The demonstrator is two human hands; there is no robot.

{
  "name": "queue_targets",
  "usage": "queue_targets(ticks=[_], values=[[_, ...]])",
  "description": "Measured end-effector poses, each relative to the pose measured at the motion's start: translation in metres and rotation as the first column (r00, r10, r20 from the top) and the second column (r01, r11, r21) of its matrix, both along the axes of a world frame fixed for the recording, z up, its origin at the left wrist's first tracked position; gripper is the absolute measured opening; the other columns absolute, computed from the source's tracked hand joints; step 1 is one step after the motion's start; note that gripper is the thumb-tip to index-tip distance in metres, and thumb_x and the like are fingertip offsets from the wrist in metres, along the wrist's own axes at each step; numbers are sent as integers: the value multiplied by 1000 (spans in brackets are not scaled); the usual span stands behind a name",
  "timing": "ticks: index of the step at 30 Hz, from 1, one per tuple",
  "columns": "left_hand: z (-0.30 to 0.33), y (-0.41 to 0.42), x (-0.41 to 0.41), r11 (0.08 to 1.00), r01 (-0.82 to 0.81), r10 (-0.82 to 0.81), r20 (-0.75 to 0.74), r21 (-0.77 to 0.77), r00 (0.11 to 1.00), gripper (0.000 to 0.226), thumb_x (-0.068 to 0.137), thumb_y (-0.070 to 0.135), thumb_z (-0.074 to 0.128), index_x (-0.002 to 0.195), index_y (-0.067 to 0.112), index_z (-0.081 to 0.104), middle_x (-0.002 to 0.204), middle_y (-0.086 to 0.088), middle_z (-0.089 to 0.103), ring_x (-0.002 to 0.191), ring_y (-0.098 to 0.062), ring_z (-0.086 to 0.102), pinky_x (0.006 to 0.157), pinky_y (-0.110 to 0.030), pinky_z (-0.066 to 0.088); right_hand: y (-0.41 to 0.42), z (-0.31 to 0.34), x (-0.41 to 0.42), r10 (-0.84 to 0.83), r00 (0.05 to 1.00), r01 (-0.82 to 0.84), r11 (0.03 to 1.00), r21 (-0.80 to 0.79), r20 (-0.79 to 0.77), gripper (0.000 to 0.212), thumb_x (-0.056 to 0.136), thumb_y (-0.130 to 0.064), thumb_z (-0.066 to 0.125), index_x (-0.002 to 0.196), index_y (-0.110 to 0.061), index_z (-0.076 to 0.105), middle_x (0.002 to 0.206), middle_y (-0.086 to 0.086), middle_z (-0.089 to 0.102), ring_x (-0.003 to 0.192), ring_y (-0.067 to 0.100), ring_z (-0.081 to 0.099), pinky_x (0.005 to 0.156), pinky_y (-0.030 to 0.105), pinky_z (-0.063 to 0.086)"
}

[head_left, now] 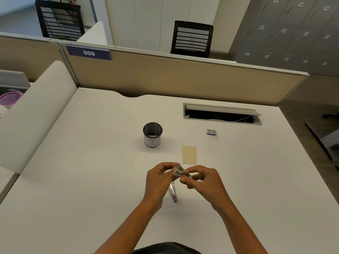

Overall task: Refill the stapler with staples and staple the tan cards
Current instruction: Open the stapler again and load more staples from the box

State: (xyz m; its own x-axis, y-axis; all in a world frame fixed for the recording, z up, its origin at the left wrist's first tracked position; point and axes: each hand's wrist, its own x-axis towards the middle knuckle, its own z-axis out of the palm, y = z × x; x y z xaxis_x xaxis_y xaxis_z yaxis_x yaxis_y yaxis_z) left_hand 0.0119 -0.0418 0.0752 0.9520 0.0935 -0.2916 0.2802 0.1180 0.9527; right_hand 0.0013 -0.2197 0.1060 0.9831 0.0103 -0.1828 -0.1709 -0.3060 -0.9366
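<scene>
Both hands up over the white desk (pixel 91 180), meeting on the stapler (pixel 177 173). Stapler swung open: upper part raised between the fingertips, grey end cap turned toward the camera, lower metal arm hanging down behind the left palm, its tip near the desk surface or touching it; cannot tell which. Left hand (pixel 159 182) curled round the stapler's top from the left, thumb and forefinger pinching near the cap. Right hand (pixel 203 182) closed in a pinch at the stapler's far end, fingers bent tight; whether staples sit between them too small to tell.

Just beyond the hands, tan cards (pixel 189 155) flat on the desk as one neat rectangle, apart from the stapler. Farther back and to the right, small blue-and-white staple box (pixel 211 132) lying alone, well apart from the cards. Left of the cards, black mesh pen cup (pixel 152 134) upright, white paper with dark marks inside its lower half. Behind the box, open cable tray (pixel 222 114) sunk into the desk, lid tipped back.

Beige partition (pixel 183 77) along the desk's rear edge, blue plate reading 009 (pixel 88 52) fixed at its top left. Past it, two black mesh-backed chairs (pixel 191 39) and grey lockers (pixel 293 33) on the right.
</scene>
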Motion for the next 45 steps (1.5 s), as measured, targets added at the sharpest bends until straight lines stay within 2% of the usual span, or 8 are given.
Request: queue_targets(ticks=[6, 12, 24, 27, 30, 34, 38, 45], values=[[8, -9, 3, 996, 15, -19, -37, -87, 999, 27, 108, 34, 62, 97, 29, 86, 101, 4, 85, 95, -18, 83, 82, -28, 67, -4, -5, 1, -36, 999, 37, 998, -48, 26, 33, 71, -30, 97, 99, -35, 82, 103, -15, 79, 83, 17, 76, 73, 43, 67], [15, -12, 12, 993, 34, -45, -89, -114, 995, 42, 108, 46, 55, 92, 21, 84, 101, -2, 86, 91, -25, 84, 82, -34, 66, -9, -7, 4, -7, 996, 21, 985, -169, 86, 41, 66, -32, 99, 102, -40, 81, 101, -27, 74, 91, 1, 72, 73, 12, 57], [17, -14, 16, 994, 13, -17, -44, -107, 999, 36, 106, 45, 61, 91, 22, 84, 98, -1, 86, 91, -25, 83, 86, -40, 66, -5, -7, 10, 19, 991, 8, 980, -197, 134, 44, 68, -30, 98, 107, -38, 79, 105, -23, 73, 94, -1, 70, 78, 15, 58], [18, -10, 15, 988, 66, -69, -21, -140, 997, 19, 104, 41, 65, 112, 29, 78, 108, 2, 84, 100, -25, 82, 89, -39, 64, -4, -6, 12, -18, 993, 37, 985, -168, 113, 48, 67, -34, 98, 106, -41, 71, 103, -29, 71, 90, -1, 72, 71, 11, 57], [18, -1, 17, 969, 213, -209, 47, -129, 977, 34, 105, 38, 66, 139, 35, 64, 122, 7, 81, 115, -14, 77, 94, -27, 59, -7, -5, 13, -35, 994, 51, 986, -156, 106, 52, 67, -34, 98, 109, -42, 68, 103, -32, 68, 90, -1, 71, 69, 11, 57], [13, 15, 19, 907, 409, -394, 143, -100, 908, 50, 101, 22, 73, 149, 29, 60, 139, 8, 73, 129, -11, 69, 98, -17, 56, -13, 0, 16, 7, 987, 20, 986, -164, 158, 45, 67, -30, 99, 106, -38, 76, 104, -24, 71, 87, 7, 68, 74, 18, 58], [13, 25, 24, 882, 468, -467, 208, 50, 859, 57, 96, 14, 80, 148, 29, 63, 143, 10, 71, 136, -13, 64, 114, -23, 49, -17, 6, 19, 66, 974, -23, 979, -200, 215, 42, 70, -29, 97, 108, -32, 79, 103, -20, 73, 94, 7, 69, 76, 14, 53], [14, 22, 28, 926, 341, -375, 289, 164, 881, 41, 94, 12, 82, 133, 22, 74, 125, 6, 80, 121, -17, 75, 107, -35, 59, -12, 10, 23, 55, 968, -1, 977, -214, 245, 37, 76, -24, 94, 111, -27, 82, 95, -33, 75, 93, -1, 73, 81, 9, 54]])
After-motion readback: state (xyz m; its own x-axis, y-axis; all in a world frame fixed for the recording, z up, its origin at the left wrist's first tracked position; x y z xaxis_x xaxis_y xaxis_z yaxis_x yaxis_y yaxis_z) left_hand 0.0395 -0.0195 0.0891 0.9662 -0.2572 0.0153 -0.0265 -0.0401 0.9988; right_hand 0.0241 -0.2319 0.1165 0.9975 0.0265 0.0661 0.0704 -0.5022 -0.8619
